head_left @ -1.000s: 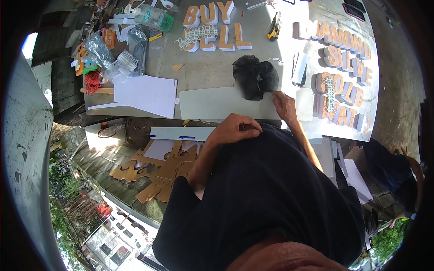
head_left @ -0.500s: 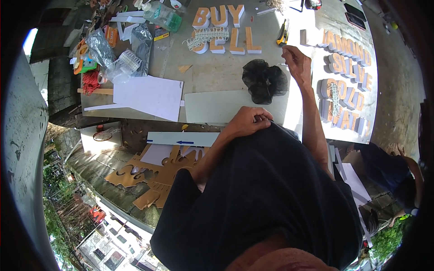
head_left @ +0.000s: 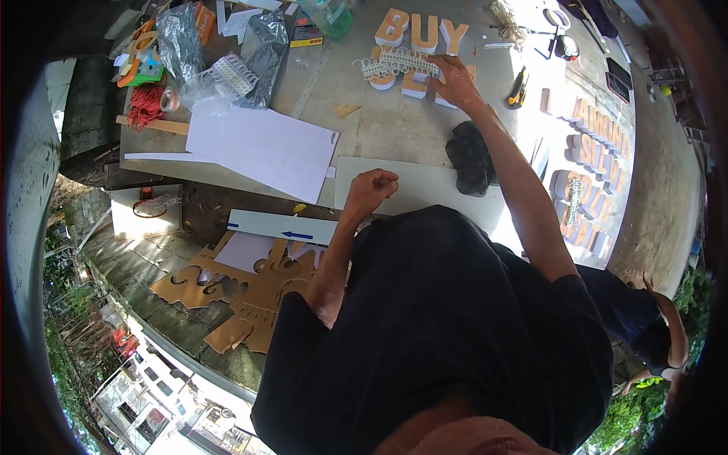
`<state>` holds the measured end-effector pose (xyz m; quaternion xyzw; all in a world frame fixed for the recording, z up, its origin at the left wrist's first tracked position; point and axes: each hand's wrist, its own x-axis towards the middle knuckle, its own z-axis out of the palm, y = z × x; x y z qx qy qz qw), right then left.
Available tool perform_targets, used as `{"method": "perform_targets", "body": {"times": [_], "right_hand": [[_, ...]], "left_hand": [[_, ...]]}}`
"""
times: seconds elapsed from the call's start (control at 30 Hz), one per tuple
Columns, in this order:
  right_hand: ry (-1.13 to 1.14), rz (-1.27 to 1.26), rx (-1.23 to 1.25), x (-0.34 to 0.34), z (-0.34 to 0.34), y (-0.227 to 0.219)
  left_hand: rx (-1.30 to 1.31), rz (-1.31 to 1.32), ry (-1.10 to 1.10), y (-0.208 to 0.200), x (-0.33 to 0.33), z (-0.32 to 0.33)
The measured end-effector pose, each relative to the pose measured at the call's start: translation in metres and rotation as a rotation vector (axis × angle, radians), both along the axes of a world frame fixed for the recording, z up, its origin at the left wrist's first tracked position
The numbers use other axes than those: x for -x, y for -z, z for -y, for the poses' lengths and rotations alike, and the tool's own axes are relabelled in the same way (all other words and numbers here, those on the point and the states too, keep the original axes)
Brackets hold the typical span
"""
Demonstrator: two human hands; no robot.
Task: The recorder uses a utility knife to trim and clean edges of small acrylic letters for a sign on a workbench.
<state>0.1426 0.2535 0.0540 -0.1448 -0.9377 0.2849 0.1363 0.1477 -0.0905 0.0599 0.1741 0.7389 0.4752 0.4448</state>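
Note:
My right hand (head_left: pixel 455 82) reaches across the table to a bundle of white LED modules (head_left: pixel 398 62), its thumb and fingertips closed at the bundle's right end. The bundle lies on the lower row of block letters (head_left: pixel 413 86), which have tan faces and white sides. My hand and wrist partly cover the letters at that row's right end. Over the table's near edge my left hand (head_left: pixel 371 189) is held with its fingers curled in, and nothing shows in them. A crumpled black sheer cloth or bag (head_left: pixel 470 159) lies beside my right forearm.
Several more block letters (head_left: pixel 595 155) stand at the right, with another LED bundle (head_left: pixel 574 199) on them. A yellow-black utility knife (head_left: pixel 517 89) lies nearer. White sheets (head_left: pixel 262 148), plastic bags (head_left: pixel 180 42) and red cord (head_left: pixel 146 105) crowd the left. Cut cardboard (head_left: pixel 250 292) lies below; a person (head_left: pixel 644 318) is at the right.
My right hand has moved forward and left, from near the knife to the LED bundle. My left hand has come away from my shirt. The view has shifted, and the black cloth looks more bunched.

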Motion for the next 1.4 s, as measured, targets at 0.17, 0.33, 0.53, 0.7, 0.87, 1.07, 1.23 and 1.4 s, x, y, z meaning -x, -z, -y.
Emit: {"method": "perform_targets", "body": {"times": [0.17,0.33,0.53,0.7,0.87,1.07,1.23,1.4], "right_hand": [[-0.044,0.109,-0.117,0.033,0.004,0.004],[-0.074,0.214,-0.227,0.053,0.001,0.01],[-0.097,0.294,-0.301,0.061,-0.003,0.01],[-0.081,0.115,-0.275,0.061,-0.01,0.011],[-0.09,0.115,-0.243,0.064,-0.012,0.007],[-0.101,0.047,-0.256,0.059,-0.008,0.005],[-0.112,-0.061,-0.24,0.037,0.011,-0.014],[-0.14,-0.087,-0.007,-0.019,0.06,-0.042]], "left_hand": [[0.048,0.069,-0.056,0.03,0.014,0.023],[0.033,0.146,-0.096,0.043,0.024,0.016],[0.068,0.146,-0.078,0.049,0.03,0.005],[0.051,0.19,-0.118,0.054,0.032,0.006],[0.057,0.209,-0.122,0.055,0.032,0.006],[0.046,0.21,-0.125,0.054,0.033,0.004],[-0.109,0.28,-0.157,0.032,0.039,-0.006],[-0.442,0.442,-0.419,-0.007,0.047,-0.041]]}}
